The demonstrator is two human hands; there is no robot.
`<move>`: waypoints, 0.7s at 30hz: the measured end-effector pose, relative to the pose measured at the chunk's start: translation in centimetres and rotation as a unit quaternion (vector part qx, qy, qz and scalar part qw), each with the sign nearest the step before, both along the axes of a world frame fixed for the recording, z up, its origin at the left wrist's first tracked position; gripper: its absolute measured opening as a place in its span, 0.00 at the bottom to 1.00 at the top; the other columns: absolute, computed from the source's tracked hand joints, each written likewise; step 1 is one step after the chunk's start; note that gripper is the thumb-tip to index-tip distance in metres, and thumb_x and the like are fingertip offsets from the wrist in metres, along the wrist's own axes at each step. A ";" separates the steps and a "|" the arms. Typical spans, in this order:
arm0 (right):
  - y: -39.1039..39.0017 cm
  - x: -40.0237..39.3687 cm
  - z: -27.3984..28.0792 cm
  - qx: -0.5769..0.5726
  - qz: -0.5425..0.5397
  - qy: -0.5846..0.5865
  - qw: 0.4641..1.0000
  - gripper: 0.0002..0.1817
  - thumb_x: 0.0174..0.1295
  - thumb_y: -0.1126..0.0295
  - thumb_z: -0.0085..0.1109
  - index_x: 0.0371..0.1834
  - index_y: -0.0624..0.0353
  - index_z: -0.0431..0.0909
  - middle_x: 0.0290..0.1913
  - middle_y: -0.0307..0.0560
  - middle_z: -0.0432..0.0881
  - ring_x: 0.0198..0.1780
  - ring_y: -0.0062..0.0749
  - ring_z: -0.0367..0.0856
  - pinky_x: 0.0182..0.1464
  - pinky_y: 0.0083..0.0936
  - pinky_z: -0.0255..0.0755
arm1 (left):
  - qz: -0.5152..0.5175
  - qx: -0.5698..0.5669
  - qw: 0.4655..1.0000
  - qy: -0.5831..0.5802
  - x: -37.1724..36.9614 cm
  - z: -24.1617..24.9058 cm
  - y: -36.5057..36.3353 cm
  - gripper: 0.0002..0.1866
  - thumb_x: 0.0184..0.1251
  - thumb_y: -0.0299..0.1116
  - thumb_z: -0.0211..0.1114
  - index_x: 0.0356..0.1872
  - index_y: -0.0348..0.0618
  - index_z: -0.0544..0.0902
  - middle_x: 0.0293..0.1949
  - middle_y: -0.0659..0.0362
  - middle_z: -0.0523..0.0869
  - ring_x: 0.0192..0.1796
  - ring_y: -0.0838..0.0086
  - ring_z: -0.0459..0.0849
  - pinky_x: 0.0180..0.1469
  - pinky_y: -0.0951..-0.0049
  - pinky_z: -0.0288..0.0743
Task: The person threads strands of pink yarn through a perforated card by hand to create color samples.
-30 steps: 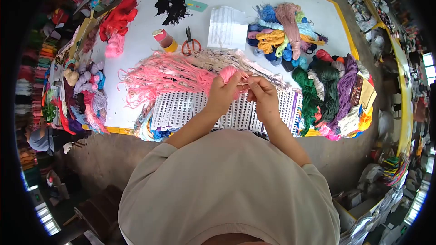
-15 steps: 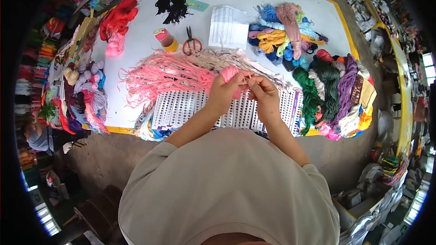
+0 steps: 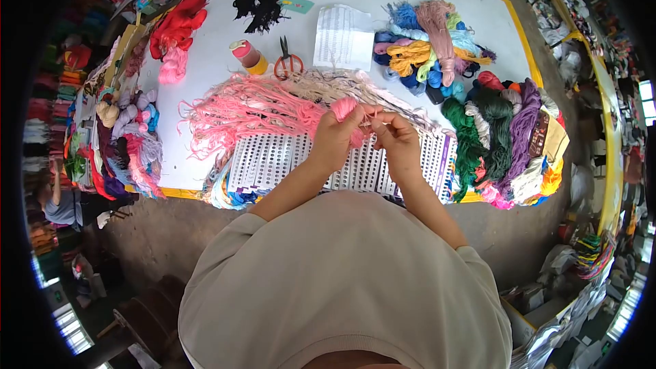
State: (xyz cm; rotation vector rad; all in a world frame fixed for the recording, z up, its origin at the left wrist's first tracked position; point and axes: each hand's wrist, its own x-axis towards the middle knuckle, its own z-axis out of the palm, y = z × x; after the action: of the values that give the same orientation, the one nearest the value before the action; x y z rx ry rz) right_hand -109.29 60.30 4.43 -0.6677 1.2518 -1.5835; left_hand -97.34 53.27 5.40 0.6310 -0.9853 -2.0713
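Note:
My left hand is closed around a bundle of pink thread, whose rounded top bulges above the fingers. Close beside it, my right hand pinches a few thin pink strands that run across from the bundle. Both hands hover over white cards with rows of round holes. Loose pink threads spread out left of my hands, and cream and dark threads lie just behind them. The ends of the strands at my fingertips are too small to make out.
Orange-handled scissors, a thread cone and a printed sheet lie farther back on the white table. Coloured skeins are heaped right, more skeins left. Another person is at far left.
The view has shifted very slightly. Both hands stay together at the pink thread, with only small finger movement.

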 end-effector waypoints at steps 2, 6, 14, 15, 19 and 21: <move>0.0 -0.1 -0.2 0.031 0.005 0.086 0.996 0.02 0.63 0.75 0.60 0.37 0.59 0.78 0.26 0.33 0.76 0.23 0.11 0.67 0.25 0.11 0.64 | 0.007 -0.022 0.999 -0.030 -0.2 0.1 0.2 0.16 0.73 0.37 0.53 0.48 0.32 0.80 0.46 0.55 0.84 0.47 0.76 0.81 0.51 0.75 0.75; 0.0 -0.4 -0.1 0.030 0.002 0.116 0.993 0.03 0.62 0.76 0.60 0.37 0.60 0.77 0.26 0.32 0.75 0.23 0.10 0.67 0.25 0.11 0.65 | -0.009 -0.016 0.998 -0.066 -0.3 0.1 0.1 0.15 0.72 0.36 0.54 0.46 0.32 0.80 0.50 0.50 0.83 0.52 0.70 0.80 0.57 0.70 0.72; 0.2 -1.0 -0.4 -0.009 0.008 0.118 0.993 0.02 0.63 0.77 0.58 0.36 0.61 0.75 0.28 0.33 0.72 0.25 0.11 0.68 0.27 0.12 0.66 | -0.013 -0.033 0.997 -0.071 -0.9 -0.2 0.2 0.16 0.72 0.35 0.54 0.48 0.31 0.80 0.50 0.52 0.83 0.51 0.72 0.80 0.56 0.72 0.72; 0.2 -1.1 -0.4 -0.008 0.007 0.117 0.993 0.02 0.63 0.77 0.58 0.36 0.61 0.75 0.28 0.33 0.72 0.25 0.11 0.68 0.27 0.12 0.66 | -0.013 -0.032 0.997 -0.071 -1.1 -0.3 0.3 0.16 0.72 0.35 0.54 0.48 0.31 0.80 0.50 0.52 0.83 0.51 0.72 0.80 0.56 0.72 0.72; 0.6 -1.6 -0.3 -0.011 0.031 0.017 0.999 0.03 0.67 0.72 0.54 0.39 0.59 0.73 0.28 0.34 0.72 0.24 0.13 0.67 0.27 0.14 0.66 | 0.010 0.028 0.999 -0.032 -1.6 -0.5 0.4 0.15 0.72 0.35 0.54 0.47 0.31 0.79 0.48 0.50 0.83 0.49 0.70 0.81 0.53 0.70 0.74; 0.8 -2.0 0.3 0.003 0.036 -0.070 0.997 0.04 0.69 0.70 0.52 0.39 0.58 0.72 0.29 0.34 0.72 0.24 0.14 0.67 0.27 0.15 0.65 | 0.016 0.064 0.998 -0.011 -1.9 -0.6 0.2 0.15 0.72 0.36 0.54 0.46 0.32 0.79 0.48 0.50 0.83 0.48 0.70 0.82 0.52 0.70 0.75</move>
State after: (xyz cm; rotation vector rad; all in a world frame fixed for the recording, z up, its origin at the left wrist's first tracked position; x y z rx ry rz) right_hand -111.28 61.14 4.77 -0.5821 1.1163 -1.5395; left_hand -99.25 53.47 4.77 0.7331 -0.8534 -2.1151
